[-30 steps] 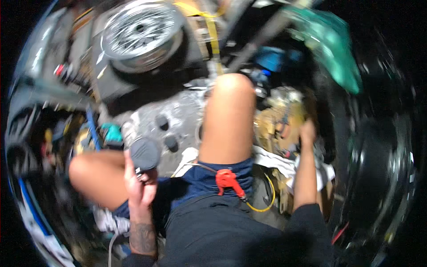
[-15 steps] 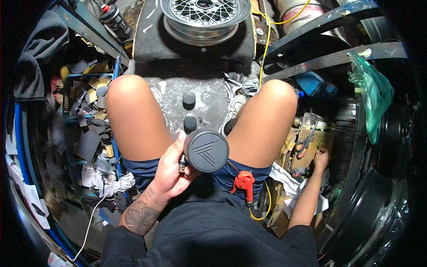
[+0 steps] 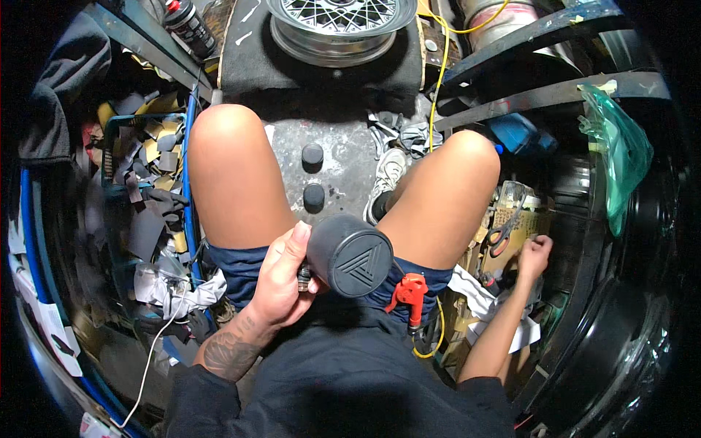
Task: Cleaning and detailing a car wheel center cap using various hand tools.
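Note:
My left hand (image 3: 281, 281) is closed around a metal-ended part of a black cylindrical tool (image 3: 350, 255). The tool's wide round end carries an embossed emblem and faces up between my thighs; the part inside my grip is mostly hidden. Off to the right, my right hand (image 3: 535, 257) has its fingers curled beside a cardboard box (image 3: 531, 228). What those fingers hold, if anything, I cannot make out. Scissors with dark and orange handles (image 3: 501, 238) lie against the box, just left of that hand.
Two small black round pieces, one a cylinder (image 3: 312, 156) and one a knob (image 3: 314, 197), stand on the floor. A wire-spoke wheel rim (image 3: 332, 44) rests on a dark padded stand. A red air gun (image 3: 409, 292) on a yellow hose lies on my lap. Sandpaper scraps (image 3: 157, 150) fill a left-hand crate.
The black tool has tilted and shifted slightly right, showing more of its side. My right hand has risen a little and moved right, away from the box's front.

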`<state>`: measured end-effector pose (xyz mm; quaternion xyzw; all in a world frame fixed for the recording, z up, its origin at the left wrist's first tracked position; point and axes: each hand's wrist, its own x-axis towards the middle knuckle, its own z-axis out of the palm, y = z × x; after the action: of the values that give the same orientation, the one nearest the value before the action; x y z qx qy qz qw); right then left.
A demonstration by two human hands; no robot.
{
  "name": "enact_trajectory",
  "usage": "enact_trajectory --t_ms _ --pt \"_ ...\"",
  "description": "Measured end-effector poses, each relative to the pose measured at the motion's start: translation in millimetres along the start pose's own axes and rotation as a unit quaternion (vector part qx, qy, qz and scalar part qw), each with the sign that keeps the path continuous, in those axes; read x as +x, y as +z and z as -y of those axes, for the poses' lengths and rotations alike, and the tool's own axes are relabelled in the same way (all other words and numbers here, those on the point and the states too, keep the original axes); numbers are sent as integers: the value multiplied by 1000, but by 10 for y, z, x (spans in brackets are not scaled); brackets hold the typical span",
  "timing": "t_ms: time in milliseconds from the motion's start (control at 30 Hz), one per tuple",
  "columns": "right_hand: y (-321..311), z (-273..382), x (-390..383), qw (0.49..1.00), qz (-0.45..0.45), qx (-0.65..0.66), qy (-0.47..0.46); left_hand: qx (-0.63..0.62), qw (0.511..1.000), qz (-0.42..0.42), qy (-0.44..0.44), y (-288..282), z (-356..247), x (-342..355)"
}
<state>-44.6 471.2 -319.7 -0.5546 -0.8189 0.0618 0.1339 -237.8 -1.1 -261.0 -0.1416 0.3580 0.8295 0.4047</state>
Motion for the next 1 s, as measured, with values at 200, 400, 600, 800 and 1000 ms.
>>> enact_trajectory --t_ms 200,400,600,800,1000 --pt "-764 1627 -1125 834 94 523 -149 5 1000 -4 17 49 43 14" --pt "-752 2209 -1736 452 423 779 -97 3 999 -26 28 163 31 23" --pt "-673 2441 -1997 389 464 796 -8 12 999 -2 43 75 57 -11" --pt "-630 2487 -2003 554 281 739 -261 -7 997 -55 57 123 38 -70" --pt "-741 2628 -2078 659 336 665 -99 0 997 -51 64 64 93 -51"
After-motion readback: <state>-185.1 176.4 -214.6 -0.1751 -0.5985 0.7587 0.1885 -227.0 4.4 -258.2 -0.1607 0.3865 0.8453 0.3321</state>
